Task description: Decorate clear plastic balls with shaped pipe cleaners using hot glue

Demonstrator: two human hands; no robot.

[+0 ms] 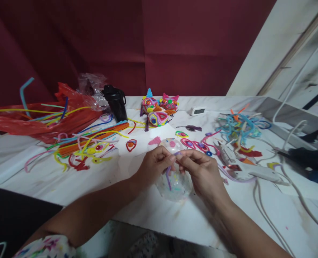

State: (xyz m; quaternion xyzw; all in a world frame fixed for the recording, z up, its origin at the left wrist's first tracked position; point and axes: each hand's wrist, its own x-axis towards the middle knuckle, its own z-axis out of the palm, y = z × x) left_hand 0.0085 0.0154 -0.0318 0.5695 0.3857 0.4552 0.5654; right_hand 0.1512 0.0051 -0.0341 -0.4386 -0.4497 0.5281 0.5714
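Both hands meet near the middle of the white table. My left hand [159, 160] pinches a purple fuzzy stem [169, 179], whose loose end hangs down below the fingers. The upper part of the same stem is pinched by my right hand [195, 163], close to the left fingertips. Beneath and behind the hands lies a clear, rounded plastic form [175, 191] with small coloured bits on it. A pink fuzzy triangle [155, 141] sits at its upper left, and a pink round spot shows near its top.
Finished colourful fuzzy ornaments [159, 111] stand at the back, beside a black bottle [115, 104]. Loose stems and a red plastic bag [75, 123] lie left. At right are a white glue gun [255, 172] with cables, a blue stem pile [238, 127] and coiled eye-like pieces [188, 144].
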